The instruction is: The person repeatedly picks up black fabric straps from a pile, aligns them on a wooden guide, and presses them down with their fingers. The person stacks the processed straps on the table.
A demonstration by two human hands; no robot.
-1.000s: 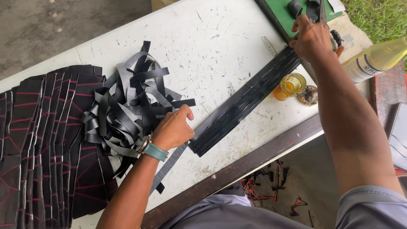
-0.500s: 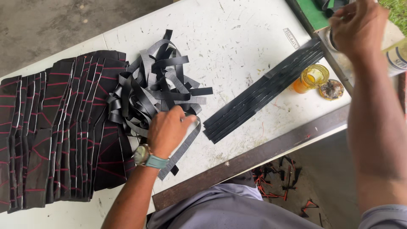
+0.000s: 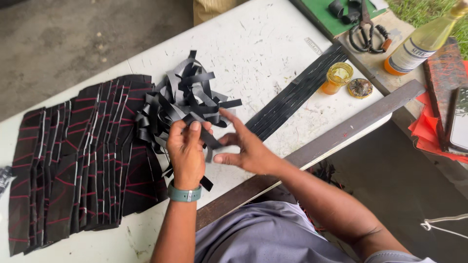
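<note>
Scratched white worktable (image 3: 273,53): left hand (image 3: 186,153) pinches one flat black rubber strip (image 3: 208,140) from the tangled black strip pile (image 3: 183,100), right hand (image 3: 246,148) open alongside; grip should stay near the strip end to draw it free cleanly.

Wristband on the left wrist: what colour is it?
Muted grey-green wristband, seen best in the head view.

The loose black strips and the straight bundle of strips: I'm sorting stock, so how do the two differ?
The loose black strips lie in a curled, tangled heap; the straight bundle lies flat, its strips side by side. The heap sits beside the sheets with red lines; the bundle runs diagonally toward the amber jar. The left hand holds a strip from the heap, with the right hand at it; the bundle lies untouched. Both are black and rest on the white table.
</note>
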